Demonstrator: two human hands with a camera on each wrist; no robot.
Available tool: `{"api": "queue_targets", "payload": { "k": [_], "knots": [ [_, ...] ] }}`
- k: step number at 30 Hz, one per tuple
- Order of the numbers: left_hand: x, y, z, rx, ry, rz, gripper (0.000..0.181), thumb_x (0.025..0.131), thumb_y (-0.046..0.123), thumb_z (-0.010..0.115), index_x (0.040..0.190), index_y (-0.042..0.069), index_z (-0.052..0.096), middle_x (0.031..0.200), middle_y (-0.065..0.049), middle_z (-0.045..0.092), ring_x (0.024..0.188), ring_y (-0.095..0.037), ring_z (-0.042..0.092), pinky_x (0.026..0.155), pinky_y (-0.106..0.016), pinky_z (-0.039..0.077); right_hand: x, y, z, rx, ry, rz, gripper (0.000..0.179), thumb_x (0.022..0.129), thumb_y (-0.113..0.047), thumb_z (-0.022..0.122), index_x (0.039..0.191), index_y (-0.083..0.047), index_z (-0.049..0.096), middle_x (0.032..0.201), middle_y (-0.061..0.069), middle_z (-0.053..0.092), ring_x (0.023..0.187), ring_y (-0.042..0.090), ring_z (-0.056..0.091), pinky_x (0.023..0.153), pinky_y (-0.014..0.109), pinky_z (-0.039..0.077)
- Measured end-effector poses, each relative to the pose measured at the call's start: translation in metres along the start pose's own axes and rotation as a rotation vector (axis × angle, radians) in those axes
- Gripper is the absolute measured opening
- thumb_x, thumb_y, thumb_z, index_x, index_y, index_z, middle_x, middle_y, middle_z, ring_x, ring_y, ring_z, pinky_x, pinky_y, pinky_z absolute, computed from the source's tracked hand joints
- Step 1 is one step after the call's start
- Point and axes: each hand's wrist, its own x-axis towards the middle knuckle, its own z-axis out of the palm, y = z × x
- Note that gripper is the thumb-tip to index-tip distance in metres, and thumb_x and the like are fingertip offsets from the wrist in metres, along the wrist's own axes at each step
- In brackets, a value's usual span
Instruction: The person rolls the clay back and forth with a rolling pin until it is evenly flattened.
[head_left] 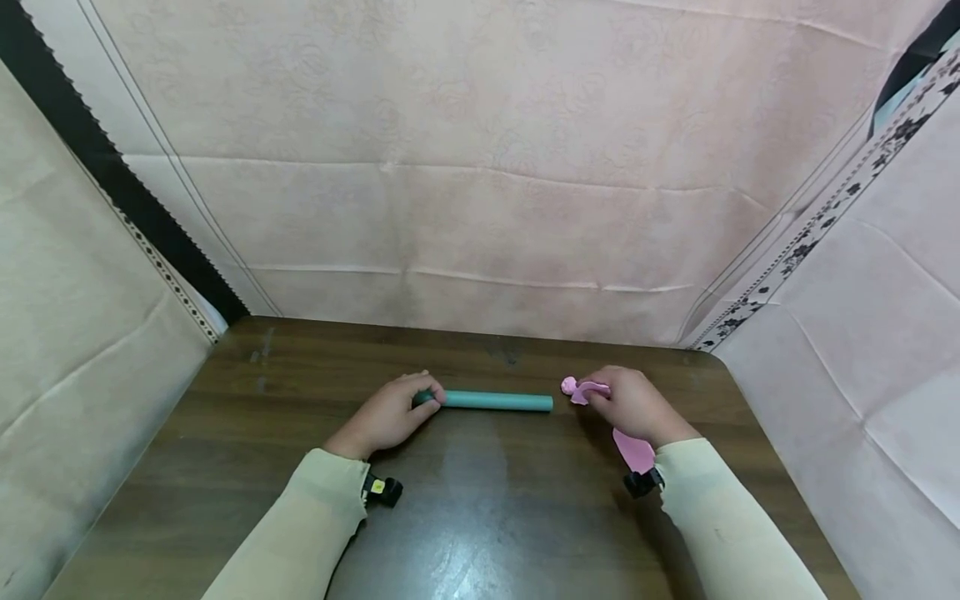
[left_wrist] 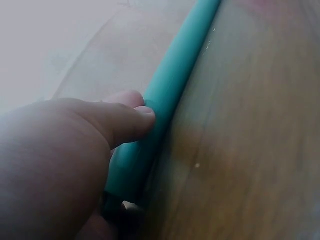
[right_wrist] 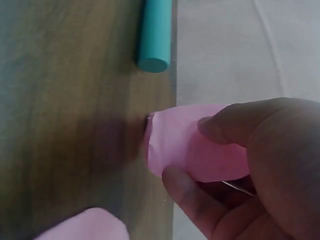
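A smooth teal tube [head_left: 498, 401] lies across the table, its right end round and flat. My left hand [head_left: 393, 412] pinches it near its left end; the left wrist view shows the thumb [left_wrist: 135, 122] along its side, with a dark part just below the tube's near end. My right hand [head_left: 637, 404] holds a thin pink piece [right_wrist: 187, 142] between thumb and fingers, to the right of the tube and apart from it. A small round pink bit [head_left: 568, 385] shows at the left of that piece. Another pink piece [head_left: 633, 451] lies below the right hand, partly hidden by the wrist.
The brown wooden table [head_left: 465, 483] has a straight back edge. Pale cloth [head_left: 450, 217] hangs behind it and on both sides. A dark wrist camera [head_left: 384, 490] sits on the left wrist, another [head_left: 642, 482] on the right.
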Motion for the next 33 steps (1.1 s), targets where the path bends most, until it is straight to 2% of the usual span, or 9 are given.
{"api": "queue_targets", "payload": {
  "k": [3,6,12,18,22,25,27,29,33],
  "knots": [
    [0.0,0.0,0.0,0.004,0.0,0.003,0.006,0.114,0.028,0.07,0.113,0.032,0.073,0.137,0.006,0.076,0.166,-0.035,0.044,0.132,-0.061,0.04,-0.006,0.0,0.006,-0.018,0.005,-0.025,0.012,0.104,-0.014,0.081,0.112,-0.02,0.087,0.11,-0.003,0.081,0.104,0.018,0.075,0.1,0.053,0.064],
    [0.0,0.001,0.0,0.002,-0.002,0.0,0.006,0.115,0.027,0.069,0.114,0.032,0.073,0.136,0.006,0.076,0.166,-0.035,0.045,0.133,-0.061,0.039,-0.015,-0.003,0.011,-0.057,0.011,-0.096,0.014,0.102,-0.01,0.081,0.113,-0.017,0.087,0.109,-0.005,0.079,0.101,0.016,0.074,0.096,0.049,0.065],
    [0.001,-0.001,0.0,0.008,0.001,0.0,0.004,0.114,0.029,0.07,0.114,0.032,0.073,0.137,0.008,0.076,0.167,-0.033,0.045,0.133,-0.061,0.039,-0.029,-0.009,0.019,-0.161,-0.006,-0.232,0.02,0.102,-0.007,0.081,0.121,-0.012,0.086,0.116,0.001,0.077,0.105,0.018,0.076,0.097,0.045,0.066],
    [0.001,-0.001,0.0,0.003,0.002,-0.007,0.004,0.114,0.03,0.07,0.112,0.033,0.072,0.137,0.007,0.076,0.167,-0.033,0.044,0.134,-0.062,0.037,-0.039,-0.018,0.021,-0.24,-0.055,-0.222,0.02,0.102,-0.014,0.083,0.121,-0.011,0.084,0.117,0.001,0.079,0.101,0.016,0.076,0.093,0.045,0.067],
    [0.0,-0.001,-0.001,0.003,0.0,-0.011,0.004,0.114,0.03,0.07,0.112,0.033,0.072,0.138,0.008,0.077,0.167,-0.033,0.044,0.134,-0.063,0.036,-0.049,-0.023,0.023,-0.308,-0.056,-0.21,0.021,0.1,-0.015,0.083,0.12,-0.011,0.08,0.107,0.0,0.079,0.086,0.017,0.074,0.087,0.044,0.067],
    [0.0,0.0,-0.001,0.006,-0.004,-0.014,0.003,0.114,0.031,0.07,0.114,0.032,0.073,0.139,0.008,0.076,0.167,-0.033,0.044,0.135,-0.063,0.035,-0.06,-0.026,0.025,-0.395,-0.058,-0.217,0.034,0.101,-0.021,0.082,0.132,-0.007,0.079,0.121,0.008,0.082,0.095,0.025,0.08,0.092,0.047,0.067],
    [0.0,0.0,-0.001,0.007,-0.006,-0.014,0.004,0.115,0.032,0.069,0.114,0.031,0.073,0.14,0.008,0.076,0.167,-0.033,0.044,0.135,-0.064,0.034,-0.07,-0.028,0.027,-0.435,-0.088,-0.218,0.05,0.104,-0.03,0.08,0.146,-0.004,0.074,0.145,0.015,0.076,0.12,0.033,0.08,0.106,0.052,0.063],
    [0.0,0.001,-0.001,0.006,-0.006,-0.016,0.003,0.114,0.031,0.07,0.114,0.031,0.073,0.14,0.007,0.077,0.167,-0.033,0.044,0.135,-0.063,0.035,-0.078,-0.031,0.03,-0.437,-0.135,-0.198,0.064,0.108,-0.042,0.075,0.157,-0.003,0.065,0.163,0.02,0.063,0.143,0.038,0.069,0.117,0.057,0.056],
    [0.0,0.002,-0.001,-0.001,-0.004,-0.023,0.005,0.115,0.029,0.07,0.113,0.032,0.073,0.139,0.007,0.077,0.167,-0.033,0.044,0.135,-0.062,0.035,-0.091,-0.036,0.033,-0.378,-0.214,-0.136,0.085,0.112,-0.06,0.062,0.169,0.0,0.047,0.178,0.023,0.043,0.165,0.04,0.046,0.13,0.064,0.041]
  ]
}}
